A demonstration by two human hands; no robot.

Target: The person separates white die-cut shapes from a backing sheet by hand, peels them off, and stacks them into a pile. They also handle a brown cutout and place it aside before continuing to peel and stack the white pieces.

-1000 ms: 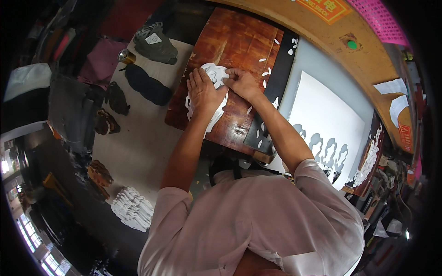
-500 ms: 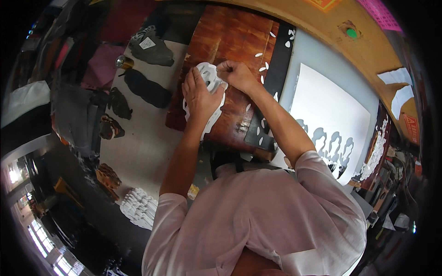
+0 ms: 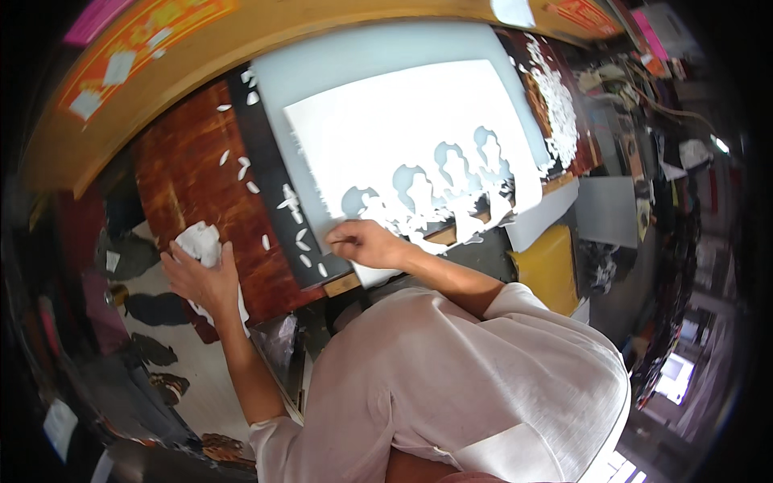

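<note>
My left hand [image 3: 203, 280] lies with spread fingers over a white stack of cut-out pieces [image 3: 200, 240], at the near left part of a reddish-brown board [image 3: 189, 153]. Much of the stack is hidden beneath the palm. My right hand [image 3: 366, 244] has curled fingers and hovers by the near left corner of a large white sheet [image 3: 386, 113]; whether anything is pinched there cannot be made out. Along its near edge the sheet has a row of shaped cut-outs, through which the grey-blue board [image 3: 278, 80] shows.
Small white offcuts [image 3: 291, 203] lie scattered on the brown board and a black strip [image 3: 262, 161]. A heap of white scraps [image 3: 555, 105] sits at the far right. Dark cloth items [image 3: 157, 308] lie on a pale surface at left. A yellow panel [image 3: 547, 266] stands at right.
The view has swung to the right. My right hand has left the white stack and moved right, to the sheet's corner. My left hand stays on the stack.
</note>
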